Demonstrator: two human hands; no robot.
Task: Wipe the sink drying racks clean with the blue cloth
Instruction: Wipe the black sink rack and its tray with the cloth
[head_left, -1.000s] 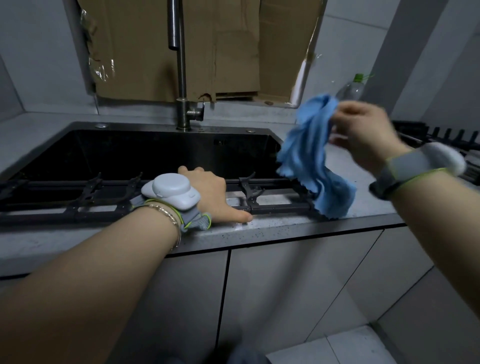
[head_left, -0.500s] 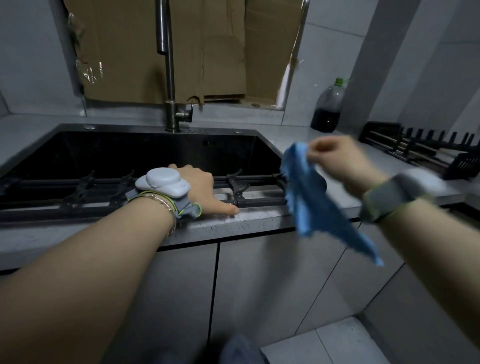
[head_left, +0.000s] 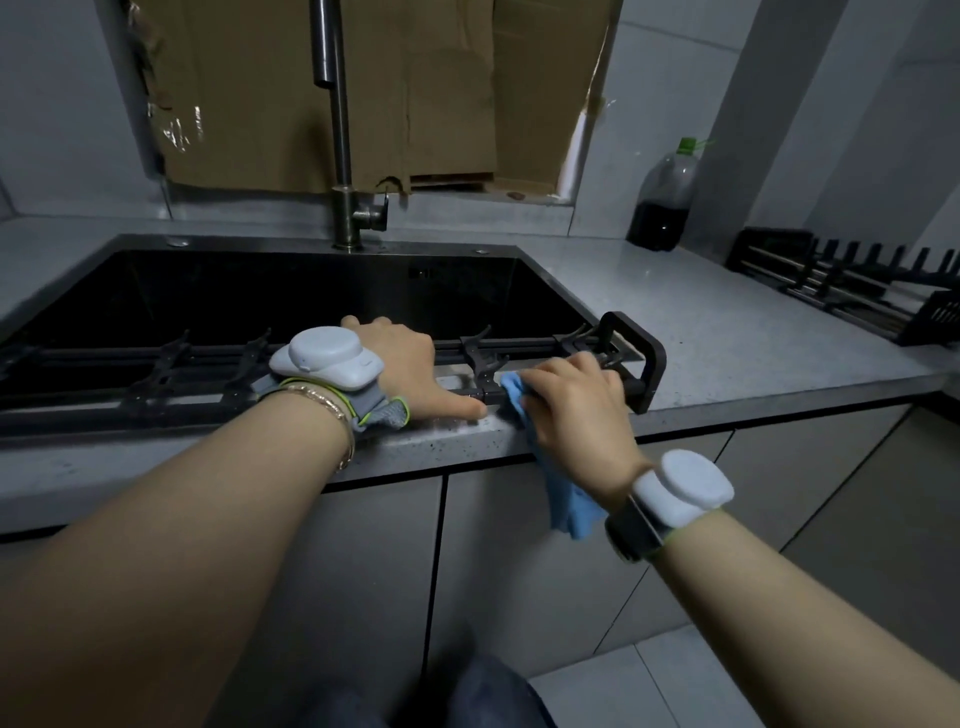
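Now the blue cloth (head_left: 568, 503) is gripped in the curled R hand (head_left: 571, 410) and pressed on the drying rack (head_left: 645, 358) rail at the sink's (head_left: 260, 245) 5 o'clock, tail hung off the surface (head_left: 727, 322) edge. L hand (head_left: 410, 364) is laid on the rack at 9 o'clock of the cloth; its grip can't be told.

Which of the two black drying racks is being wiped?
The rack across the sink's front edge: the right hand presses the blue cloth on its right end, the left hand holds it steady. The other rack sits untouched on the counter.
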